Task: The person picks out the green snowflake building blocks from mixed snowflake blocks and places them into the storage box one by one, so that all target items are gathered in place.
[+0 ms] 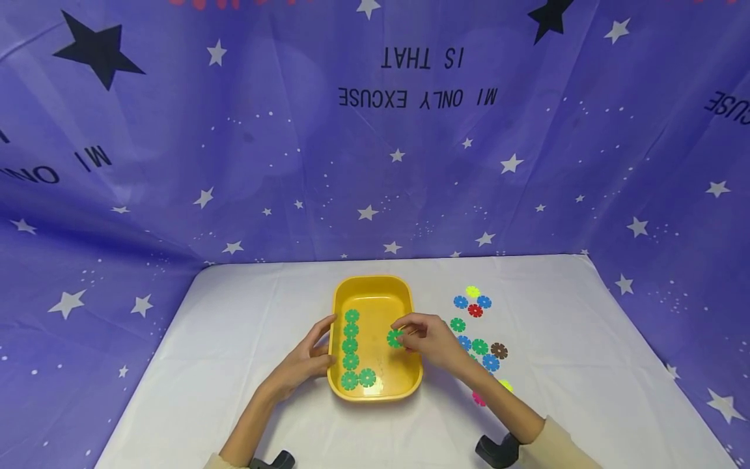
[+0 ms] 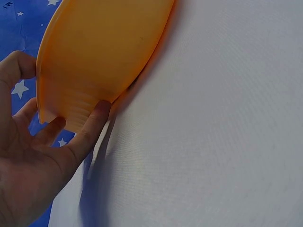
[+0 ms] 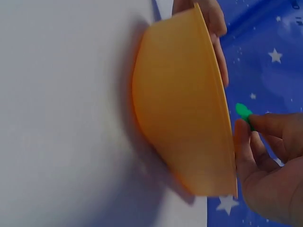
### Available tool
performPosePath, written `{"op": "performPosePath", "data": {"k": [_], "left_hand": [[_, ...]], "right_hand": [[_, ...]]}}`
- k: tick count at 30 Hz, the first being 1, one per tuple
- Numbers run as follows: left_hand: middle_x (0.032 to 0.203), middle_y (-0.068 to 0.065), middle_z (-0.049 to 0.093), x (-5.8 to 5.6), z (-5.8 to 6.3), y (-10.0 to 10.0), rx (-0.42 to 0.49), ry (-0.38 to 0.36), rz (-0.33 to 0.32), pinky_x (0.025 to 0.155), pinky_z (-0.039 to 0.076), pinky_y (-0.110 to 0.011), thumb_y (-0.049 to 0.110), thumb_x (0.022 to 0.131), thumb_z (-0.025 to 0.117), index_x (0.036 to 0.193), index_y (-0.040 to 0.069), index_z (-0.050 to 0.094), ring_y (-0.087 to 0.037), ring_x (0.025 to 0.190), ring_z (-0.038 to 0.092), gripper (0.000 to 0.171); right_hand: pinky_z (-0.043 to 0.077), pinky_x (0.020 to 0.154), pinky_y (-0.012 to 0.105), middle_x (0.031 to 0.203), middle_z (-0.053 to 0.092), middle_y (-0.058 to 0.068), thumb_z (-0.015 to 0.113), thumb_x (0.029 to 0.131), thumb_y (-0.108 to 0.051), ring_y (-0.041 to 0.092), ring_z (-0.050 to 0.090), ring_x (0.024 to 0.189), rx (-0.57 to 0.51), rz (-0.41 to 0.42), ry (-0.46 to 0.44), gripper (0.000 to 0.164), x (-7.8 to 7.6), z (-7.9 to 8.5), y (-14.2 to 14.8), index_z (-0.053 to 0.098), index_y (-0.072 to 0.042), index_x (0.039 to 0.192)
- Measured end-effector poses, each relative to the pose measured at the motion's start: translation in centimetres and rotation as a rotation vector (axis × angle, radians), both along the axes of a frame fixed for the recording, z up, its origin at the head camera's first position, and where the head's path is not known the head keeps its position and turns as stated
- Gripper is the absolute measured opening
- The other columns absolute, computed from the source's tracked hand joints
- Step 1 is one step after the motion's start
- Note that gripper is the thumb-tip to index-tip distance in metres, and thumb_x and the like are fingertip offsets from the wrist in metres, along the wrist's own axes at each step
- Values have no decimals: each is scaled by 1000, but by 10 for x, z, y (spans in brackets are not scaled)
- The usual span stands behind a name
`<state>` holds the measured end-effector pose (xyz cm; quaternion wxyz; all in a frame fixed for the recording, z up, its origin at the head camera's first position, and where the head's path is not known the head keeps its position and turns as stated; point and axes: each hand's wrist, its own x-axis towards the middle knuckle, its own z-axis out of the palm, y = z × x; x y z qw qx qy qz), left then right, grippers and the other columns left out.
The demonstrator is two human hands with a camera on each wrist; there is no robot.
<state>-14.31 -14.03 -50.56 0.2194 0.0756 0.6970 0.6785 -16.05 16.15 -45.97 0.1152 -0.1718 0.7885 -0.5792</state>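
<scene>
A yellow plastic tray (image 1: 375, 397) stands on the white-covered table. Green snowflake-shaped discs (image 1: 350, 346) lie in it, in a column along the left side with one more beside the bottom disc. My left hand (image 1: 301, 361) holds the tray's left side; in the left wrist view its thumb (image 2: 97, 116) lies on the outer wall and other fingers reach the rim. Above the tray's right half, my right hand (image 1: 430, 340) pinches another green snowflake disc (image 1: 394, 338) between thumb and finger. From the right wrist, this disc (image 3: 243, 111) shows edge-on above the rim.
Right of the tray lie loose discs: blue (image 1: 490, 362), green (image 1: 458, 324), red (image 1: 475, 311), brown (image 1: 499, 350), yellow (image 1: 472, 291) and pink (image 1: 479, 398), some partly behind the right forearm. A purple star-patterned cloth (image 1: 328, 195) hangs behind the table.
</scene>
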Motion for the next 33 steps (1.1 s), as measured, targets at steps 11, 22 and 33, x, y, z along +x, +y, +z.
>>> {"op": "performPosePath", "data": {"k": [11,22,33], "left_hand": [[166,-12,7,0,1,-1,1,-5,-3,90,56,-42,8,86,62,160,24,19,-39,133,45,87],[166,-12,6,0,0,-2,-11,-10,-5,91,55,-42,11,85,63,160,25,19,-38,132,47,88],[166,-12,6,-1,-1,-2,-1,-1,-16,91,55,-42,11,86,63,160,24,18,-40,134,44,88]], "right_hand": [[60,69,50,83,68,8,68,89,1,41,67,73,42,32,-24,19,1,-1,-35,71,-1,108],[58,58,40,76,65,6,63,87,5,32,66,66,195,54,-43,19,-5,-3,-54,72,-3,102],[42,51,20,69,60,-5,64,80,7,8,51,58,404,72,75,22,-3,-22,-68,73,-5,96]]}}
